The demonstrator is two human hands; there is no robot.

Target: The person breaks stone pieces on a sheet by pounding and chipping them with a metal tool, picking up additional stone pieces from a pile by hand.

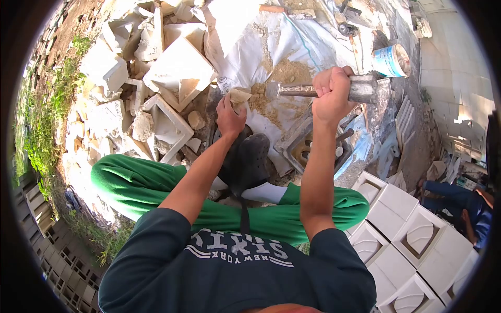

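My left hand (231,119) is curled around a small pale broken chunk (240,96), above the edge of a white sheet. Wrapped in the fist of my right hand (332,94) is a hammer-like metal tool (362,88), held roughly level. Its blocky grey end sticks out to the right, and a narrower worn shaft points left toward the chunk, ending in a scuffed tip. Sandy rubble (287,73) lies on the white sheet (313,44) beneath the tool. Below it sits a square frame-like block (292,146) with debris inside.
Broken white block pieces (177,68) are heaped at the left. A white and blue bucket (391,61) lies tilted at upper right. Moulded white blocks (396,208) are stacked at lower right, near another person (462,206). My dark shoes (250,156) are close under my hands.
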